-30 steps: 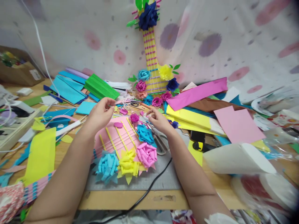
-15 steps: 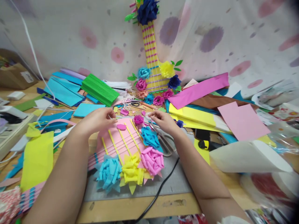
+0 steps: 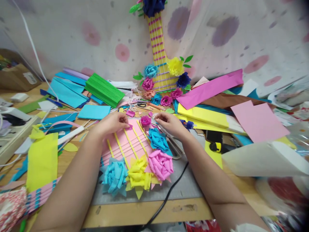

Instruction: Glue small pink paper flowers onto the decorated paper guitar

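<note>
My left hand (image 3: 114, 124) is closed in a pinch on a small magenta paper piece (image 3: 130, 127), just over the upper part of a pink paper guitar body (image 3: 127, 146). Yellow strips and thin strings cross the pink surface. Blue (image 3: 114, 175), yellow (image 3: 138, 174) and pink (image 3: 160, 164) paper flowers edge its near side, with another blue flower (image 3: 158, 140) at the right. My right hand (image 3: 170, 124) is pinched beside a small magenta flower (image 3: 145, 120), above the scissors (image 3: 176, 146); what its fingertips hold, if anything, is too small to make out.
A yellow paper guitar (image 3: 159, 48) with flowers leans on the patterned curtain behind. Crepe paper in green (image 3: 103, 90), blue and magenta (image 3: 212, 88) lies around. A black cable (image 3: 166, 196) crosses the grey mat (image 3: 185, 187). A yellow-black cutter (image 3: 220, 147) is at right.
My left hand has moved right and down and taken hold of the magenta paper piece that lay on the pink guitar body. The view has shifted slightly; my right hand stays nearly in place.
</note>
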Motion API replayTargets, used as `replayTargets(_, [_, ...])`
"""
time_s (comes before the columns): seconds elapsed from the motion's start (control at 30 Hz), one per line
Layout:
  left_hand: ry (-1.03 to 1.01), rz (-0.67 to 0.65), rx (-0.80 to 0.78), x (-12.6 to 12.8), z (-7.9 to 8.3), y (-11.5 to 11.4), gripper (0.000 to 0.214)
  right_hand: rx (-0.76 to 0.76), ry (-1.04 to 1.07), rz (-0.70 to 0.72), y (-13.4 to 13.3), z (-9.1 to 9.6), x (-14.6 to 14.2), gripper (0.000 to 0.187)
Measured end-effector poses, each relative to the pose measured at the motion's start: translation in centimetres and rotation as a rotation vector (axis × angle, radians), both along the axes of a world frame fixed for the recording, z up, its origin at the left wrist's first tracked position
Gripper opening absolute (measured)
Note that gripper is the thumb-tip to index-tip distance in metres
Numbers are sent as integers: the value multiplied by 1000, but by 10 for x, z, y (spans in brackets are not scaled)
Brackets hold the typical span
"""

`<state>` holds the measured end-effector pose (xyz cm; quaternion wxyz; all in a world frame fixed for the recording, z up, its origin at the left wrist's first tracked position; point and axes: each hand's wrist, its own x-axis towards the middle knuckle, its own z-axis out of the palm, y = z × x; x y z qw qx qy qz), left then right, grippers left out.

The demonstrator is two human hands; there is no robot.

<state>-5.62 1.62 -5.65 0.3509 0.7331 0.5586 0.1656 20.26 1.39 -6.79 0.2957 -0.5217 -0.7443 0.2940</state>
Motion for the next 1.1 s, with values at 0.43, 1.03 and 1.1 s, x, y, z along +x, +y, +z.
replayTargets(0.43, [181,29,9,1,18,-6,32,9,20,38,-1,-2,-2,16])
replayTargets(1.03, [-65,104,119,-4,15,-7,24,59,127,-32,-2,3,-3,18])
replayTargets(1.1, [5,102,128,-3,16,-8,23,77,152,-30,-1,3,-2,18])
